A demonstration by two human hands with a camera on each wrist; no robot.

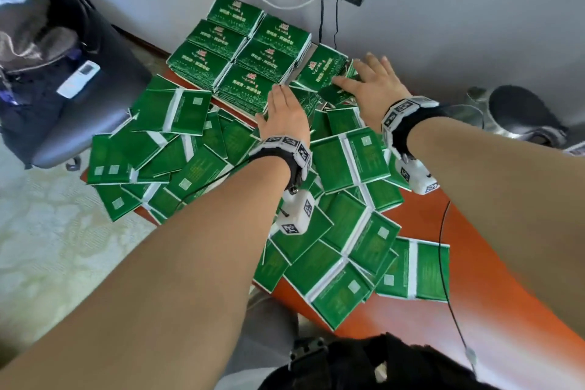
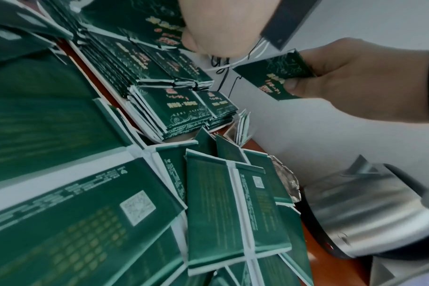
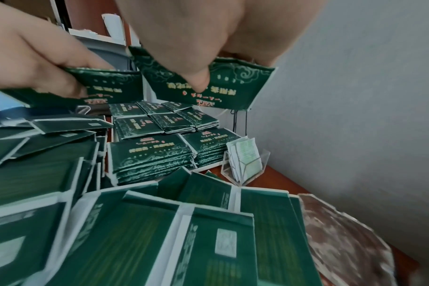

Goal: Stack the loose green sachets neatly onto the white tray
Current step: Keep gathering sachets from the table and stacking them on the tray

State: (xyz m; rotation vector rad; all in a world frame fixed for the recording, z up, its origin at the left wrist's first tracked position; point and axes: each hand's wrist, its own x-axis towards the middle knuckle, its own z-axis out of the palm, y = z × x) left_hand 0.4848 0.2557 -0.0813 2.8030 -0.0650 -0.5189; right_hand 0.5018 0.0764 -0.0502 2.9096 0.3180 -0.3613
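Already, neat stacks of flat green foil sachets (image 1: 240, 51) fill the white tray (image 3: 110, 152) at upper centre; each hand (image 1: 285, 117) (image 1: 370, 85) pinches one more, while many loose ones (image 1: 348, 231) cover the desk (image 1: 474, 279).

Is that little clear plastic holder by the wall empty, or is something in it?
Not empty. The clear plastic holder has several pale paper slips standing upright in it, leaning slightly. What they are is too blurred to tell.
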